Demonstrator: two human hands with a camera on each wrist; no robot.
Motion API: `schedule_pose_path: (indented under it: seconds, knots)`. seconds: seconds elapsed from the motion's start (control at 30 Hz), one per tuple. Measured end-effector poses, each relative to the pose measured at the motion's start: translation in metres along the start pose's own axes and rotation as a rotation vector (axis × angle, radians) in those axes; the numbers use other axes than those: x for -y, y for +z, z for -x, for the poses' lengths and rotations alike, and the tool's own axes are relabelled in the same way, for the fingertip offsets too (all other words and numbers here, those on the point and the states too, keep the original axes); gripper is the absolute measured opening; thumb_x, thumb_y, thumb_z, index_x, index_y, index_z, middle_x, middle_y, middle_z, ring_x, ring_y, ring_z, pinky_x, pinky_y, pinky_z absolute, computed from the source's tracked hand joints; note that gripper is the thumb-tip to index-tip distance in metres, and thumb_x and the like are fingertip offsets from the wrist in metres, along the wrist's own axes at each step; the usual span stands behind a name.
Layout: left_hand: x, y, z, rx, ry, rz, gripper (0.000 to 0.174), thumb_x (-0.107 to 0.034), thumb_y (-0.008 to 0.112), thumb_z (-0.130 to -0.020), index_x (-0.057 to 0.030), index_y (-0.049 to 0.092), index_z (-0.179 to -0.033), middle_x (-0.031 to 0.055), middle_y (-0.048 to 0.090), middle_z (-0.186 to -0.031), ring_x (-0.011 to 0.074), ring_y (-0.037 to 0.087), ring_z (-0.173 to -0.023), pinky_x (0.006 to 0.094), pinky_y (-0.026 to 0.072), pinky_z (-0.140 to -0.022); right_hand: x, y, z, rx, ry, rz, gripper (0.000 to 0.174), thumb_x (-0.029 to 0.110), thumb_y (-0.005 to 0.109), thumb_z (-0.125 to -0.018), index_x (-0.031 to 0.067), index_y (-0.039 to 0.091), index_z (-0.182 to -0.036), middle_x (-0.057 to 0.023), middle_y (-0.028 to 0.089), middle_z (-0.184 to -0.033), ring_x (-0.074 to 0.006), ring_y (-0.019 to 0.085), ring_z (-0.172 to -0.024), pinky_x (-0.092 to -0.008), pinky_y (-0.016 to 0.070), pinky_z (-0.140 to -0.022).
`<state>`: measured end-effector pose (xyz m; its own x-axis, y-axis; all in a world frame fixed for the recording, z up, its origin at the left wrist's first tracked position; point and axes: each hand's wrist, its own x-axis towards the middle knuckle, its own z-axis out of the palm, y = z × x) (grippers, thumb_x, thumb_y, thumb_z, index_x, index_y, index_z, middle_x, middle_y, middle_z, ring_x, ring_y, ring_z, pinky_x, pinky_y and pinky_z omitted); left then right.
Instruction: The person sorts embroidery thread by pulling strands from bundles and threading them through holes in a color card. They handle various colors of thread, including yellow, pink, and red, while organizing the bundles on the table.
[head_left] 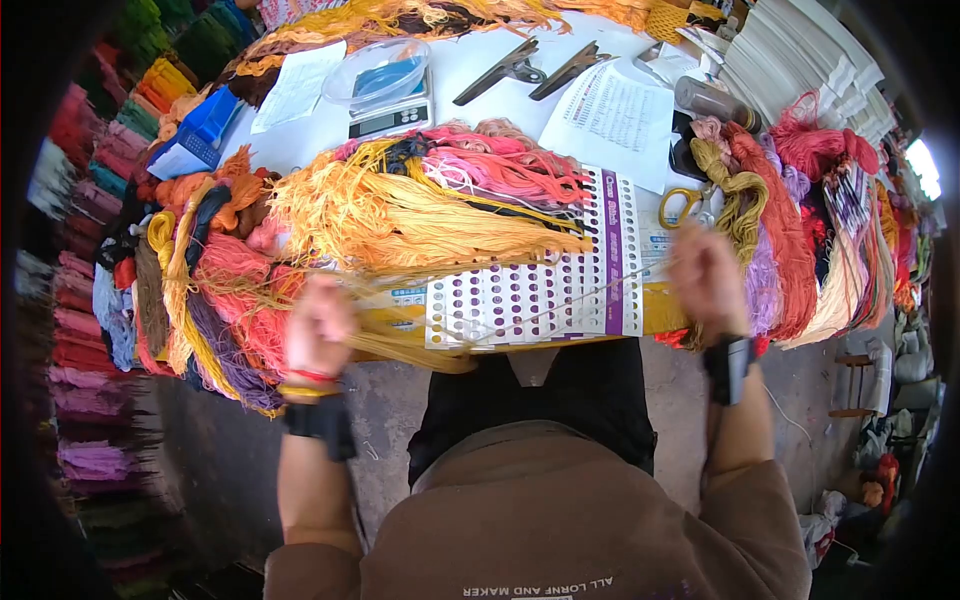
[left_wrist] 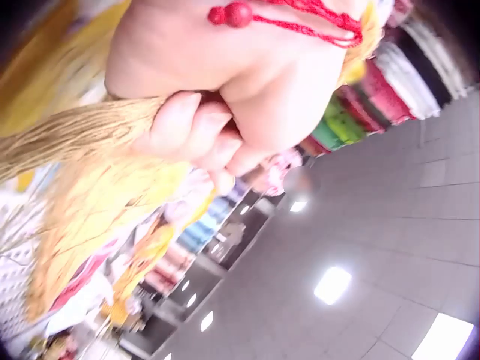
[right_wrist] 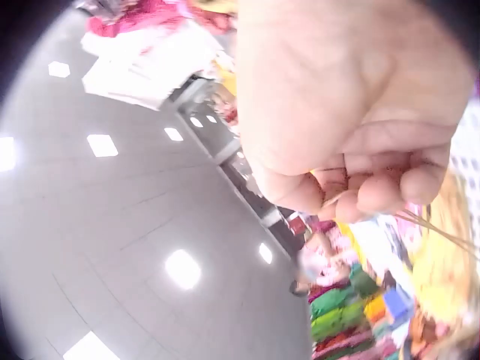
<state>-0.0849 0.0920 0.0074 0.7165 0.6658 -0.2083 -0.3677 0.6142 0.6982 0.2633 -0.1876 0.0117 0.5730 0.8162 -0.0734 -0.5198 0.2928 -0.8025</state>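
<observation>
My left hand [head_left: 320, 318] grips a bundle of tan thread [left_wrist: 75, 133], its fingers curled round it in the left wrist view. The loose length of that bundle hangs to the right, blurred, at the table's front edge. A few thin thread strands [right_wrist: 435, 228] are pinched in my curled right hand [head_left: 708, 278], raised at the right. They stretch back leftward across the white thread colour card [head_left: 615, 320], which has rows of holes and a purple stripe. Beyond the hands, a large yellow-orange thread hank [head_left: 430, 215] lies partly over the card.
Gold-handled scissors [head_left: 680, 207] lie near the right hand. Coloured hanks [head_left: 240, 290] hang over the front edge at left, with red hanks [head_left: 775, 230] at right. Farther back are a digital scale [head_left: 390, 118] with a plastic bowl, large metal clips [head_left: 500, 70] and printed sheets [head_left: 612, 115].
</observation>
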Motion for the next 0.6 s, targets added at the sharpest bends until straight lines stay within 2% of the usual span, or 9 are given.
schedule_pose_path:
  seconds: [0.1, 0.13, 0.23, 0.33, 0.37, 0.4, 0.43, 0.47, 0.6]
  knots:
    - [-0.087, -0.104, 0.005, -0.156, 0.077, 0.268, 0.021, -0.024, 0.045, -0.091, -0.0108, 0.047, -0.074, -0.0057, 0.026, -0.052, 0.0045, 0.023, -0.040, 0.0194, 0.0185, -0.035, 0.110, -0.116, 0.013, -0.618, -0.556, 0.021, 0.019, 0.014, 0.047, -0.086, 0.0114, 0.046, -0.067, 0.0032, 0.042, -0.056, -0.0061, 0.041, -0.049, -0.0192, 0.0368, -0.049]
    - [-0.103, -0.113, 0.012, -0.281, 0.199, 0.293, 0.024, -0.026, 0.045, -0.091, -0.0113, 0.046, -0.072, -0.0061, 0.025, -0.052, 0.0043, 0.021, -0.040, 0.0189, 0.0177, -0.034, 0.160, -0.197, 0.036, -0.292, -0.583, -0.256, 0.018, 0.013, 0.049, -0.085, 0.0096, 0.046, -0.068, 0.0008, 0.044, -0.058, -0.0090, 0.044, -0.051, -0.0210, 0.0388, -0.050]
    - [-0.098, -0.056, 0.015, -0.496, 0.283, 0.069, 0.027, -0.030, 0.043, -0.092, -0.0128, 0.044, -0.071, -0.0066, 0.022, -0.052, 0.0037, 0.019, -0.040, 0.0185, 0.0170, -0.034, 0.212, -0.211, 0.060, -1.010, -1.036, 0.321, 0.018, 0.012, 0.045, -0.087, 0.0077, 0.048, -0.070, -0.0017, 0.046, -0.062, -0.0134, 0.045, -0.054, -0.0265, 0.0405, -0.052]
    - [-0.039, 0.000, -0.012, -0.254, 0.034, -0.014, 0.029, -0.034, 0.043, -0.092, -0.0145, 0.044, -0.070, -0.0074, 0.023, -0.052, 0.0039, 0.020, -0.042, 0.0194, 0.0156, -0.034, 0.124, -0.062, 0.022, -0.824, -0.899, 1.015, 0.016, 0.013, 0.045, -0.088, 0.0050, 0.052, -0.076, -0.0012, 0.047, -0.065, -0.0136, 0.044, -0.056, -0.0309, 0.0399, -0.055]
    - [-0.014, 0.027, -0.020, -0.241, 0.003, -0.043, 0.029, -0.035, 0.045, -0.091, -0.0140, 0.043, -0.070, -0.0074, 0.023, -0.052, 0.0045, 0.019, -0.042, 0.0196, 0.0164, -0.034, 0.102, -0.085, 0.008, -0.727, -0.865, 1.974, 0.014, 0.015, 0.047, -0.087, 0.0055, 0.056, -0.083, -0.0001, 0.048, -0.067, -0.0106, 0.044, -0.058, -0.0274, 0.0382, -0.055]
    - [0.009, 0.049, -0.027, -0.160, -0.079, -0.028, 0.029, -0.034, 0.047, -0.090, -0.0127, 0.045, -0.072, -0.0072, 0.025, -0.052, 0.0047, 0.021, -0.041, 0.0194, 0.0180, -0.035, 0.058, -0.029, -0.002, -0.553, -0.726, 1.193, 0.012, 0.013, 0.049, -0.086, 0.0059, 0.058, -0.089, 0.0011, 0.049, -0.068, -0.0093, 0.045, -0.059, -0.0252, 0.0376, -0.054]
    - [0.032, 0.069, -0.030, -0.066, -0.100, -0.116, 0.027, -0.035, 0.049, -0.089, -0.0109, 0.050, -0.077, -0.0077, 0.027, -0.053, 0.0042, 0.023, -0.041, 0.0189, 0.0194, -0.036, 0.018, -0.015, -0.013, -0.563, -0.477, 0.969, 0.010, 0.010, 0.050, -0.085, 0.0053, 0.058, -0.090, 0.0016, 0.051, -0.069, -0.0075, 0.045, -0.059, -0.0220, 0.0378, -0.053]
    - [0.050, 0.079, -0.035, 0.047, -0.217, -0.143, 0.026, -0.034, 0.048, -0.089, -0.0090, 0.056, -0.090, -0.0083, 0.029, -0.052, 0.0039, 0.024, -0.042, 0.0196, 0.0195, -0.037, -0.010, -0.006, -0.018, -0.329, -0.322, 0.850, 0.009, 0.008, 0.053, -0.084, 0.0045, 0.059, -0.091, 0.0017, 0.053, -0.071, -0.0057, 0.046, -0.060, -0.0204, 0.0390, -0.053]
    - [0.109, 0.118, -0.045, 0.217, -0.546, -0.360, 0.027, -0.024, 0.052, -0.088, -0.0040, 0.056, -0.105, -0.0069, 0.035, -0.054, 0.0029, 0.029, -0.043, 0.0181, 0.0202, -0.038, -0.076, 0.032, -0.026, -0.029, -0.093, 0.736, 0.010, 0.007, 0.056, -0.082, 0.0007, 0.057, -0.090, 0.0003, 0.056, -0.071, -0.0053, 0.050, -0.060, -0.0201, 0.0419, -0.054]
